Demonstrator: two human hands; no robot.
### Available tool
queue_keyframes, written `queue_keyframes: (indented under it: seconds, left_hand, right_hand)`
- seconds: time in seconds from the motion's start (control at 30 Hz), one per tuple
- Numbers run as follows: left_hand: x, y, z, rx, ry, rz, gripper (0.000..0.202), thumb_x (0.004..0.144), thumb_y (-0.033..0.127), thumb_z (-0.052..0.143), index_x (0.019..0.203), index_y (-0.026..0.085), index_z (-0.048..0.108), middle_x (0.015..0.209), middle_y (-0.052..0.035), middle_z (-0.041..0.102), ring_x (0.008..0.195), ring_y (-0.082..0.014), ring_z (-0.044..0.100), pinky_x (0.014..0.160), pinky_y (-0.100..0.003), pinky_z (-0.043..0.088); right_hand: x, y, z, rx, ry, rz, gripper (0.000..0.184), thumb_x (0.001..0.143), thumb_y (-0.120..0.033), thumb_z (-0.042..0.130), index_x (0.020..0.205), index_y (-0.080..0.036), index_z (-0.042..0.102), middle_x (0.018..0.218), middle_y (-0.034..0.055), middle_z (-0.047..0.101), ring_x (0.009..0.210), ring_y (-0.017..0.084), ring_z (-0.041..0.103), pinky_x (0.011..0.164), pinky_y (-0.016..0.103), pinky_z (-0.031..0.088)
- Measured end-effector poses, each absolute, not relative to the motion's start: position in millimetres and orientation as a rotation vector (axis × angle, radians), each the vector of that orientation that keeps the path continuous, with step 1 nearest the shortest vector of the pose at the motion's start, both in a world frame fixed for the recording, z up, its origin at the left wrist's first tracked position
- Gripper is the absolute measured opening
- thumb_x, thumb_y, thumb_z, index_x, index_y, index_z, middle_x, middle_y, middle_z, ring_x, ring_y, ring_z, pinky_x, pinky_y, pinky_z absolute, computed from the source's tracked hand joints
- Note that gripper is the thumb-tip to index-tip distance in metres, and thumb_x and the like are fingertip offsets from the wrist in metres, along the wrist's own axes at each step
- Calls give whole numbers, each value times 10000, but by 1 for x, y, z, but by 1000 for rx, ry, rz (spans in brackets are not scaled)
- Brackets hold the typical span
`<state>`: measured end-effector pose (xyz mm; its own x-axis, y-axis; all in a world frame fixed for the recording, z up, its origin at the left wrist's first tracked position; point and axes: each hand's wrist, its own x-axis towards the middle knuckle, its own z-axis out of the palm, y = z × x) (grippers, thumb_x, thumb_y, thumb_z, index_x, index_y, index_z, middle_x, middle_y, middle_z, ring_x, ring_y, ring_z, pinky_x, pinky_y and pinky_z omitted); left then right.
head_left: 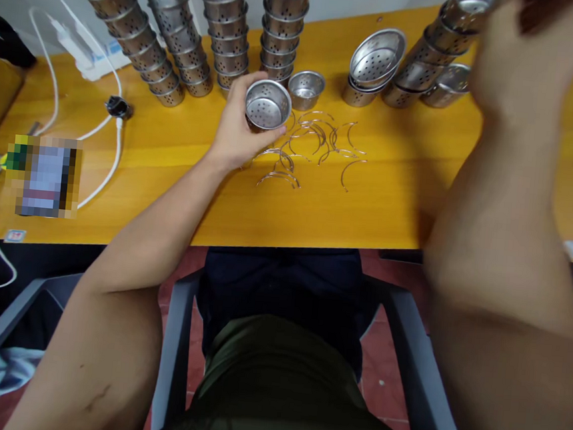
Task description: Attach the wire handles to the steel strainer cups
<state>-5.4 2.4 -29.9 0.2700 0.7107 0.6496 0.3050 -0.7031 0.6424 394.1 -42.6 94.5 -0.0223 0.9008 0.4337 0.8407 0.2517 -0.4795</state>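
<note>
My left hand (239, 124) is closed around a small perforated metal strainer cup (268, 106), its open mouth tilted toward me. Just behind it stands another strainer cup (306, 91) on the table. Thin curved metal wires (318, 134) lie scattered beside and in front of the held cup. High at the upper right, my right hand (513, 61) is smeared by motion and partly cut off by the frame edge. Its fingers cannot be made out. It overlaps the view near a leaning stack of strainer cups (426, 53).
Several tall stacks of strainer cups (227, 29) line the back of the yellow table (317, 211). Two nested cups (375, 62) sit right of centre. A white power strip (92, 57) with cables and a blurred-out phone (46, 180) lie left. A chair armrest (405, 346) stands below.
</note>
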Motion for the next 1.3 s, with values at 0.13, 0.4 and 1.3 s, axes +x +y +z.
queue_keyframes:
  seconds: [0.13, 0.4, 1.3]
  left_hand:
    - [1, -2, -24, 2103, 960, 1370, 1010, 869, 826, 1199, 1611, 451, 626, 1662, -130, 771, 1635, -472, 733, 1426, -706, 629]
    - [-4, 4, -30, 2144, 881, 1417, 1029, 875, 867, 1162, 1635, 480, 586, 1690, -123, 753, 1626, -472, 736, 1393, -710, 646]
    - [-5, -9, -21, 2126, 830, 1369, 990, 863, 918, 1161, 1569, 432, 665, 1599, -128, 801, 1518, -458, 791, 1316, -706, 675]
  right_hand:
    - [340, -53, 76, -1473, -2045, 523, 226, 1155, -30, 999, 1188, -223, 887, 1196, 84, 913, 1024, 192, 773, 1037, 345, 611]
    - [316, -19, 15, -1375, -2301, 411, 292, 1064, -125, 1027, 927, -263, 808, 922, 47, 791, 1022, 280, 711, 1113, 450, 624]
    - [307, -29, 31, -984, -1654, 942, 439, 1183, -447, 1124, 1104, -317, 713, 836, -118, 771, 601, 139, 570, 534, 395, 424]
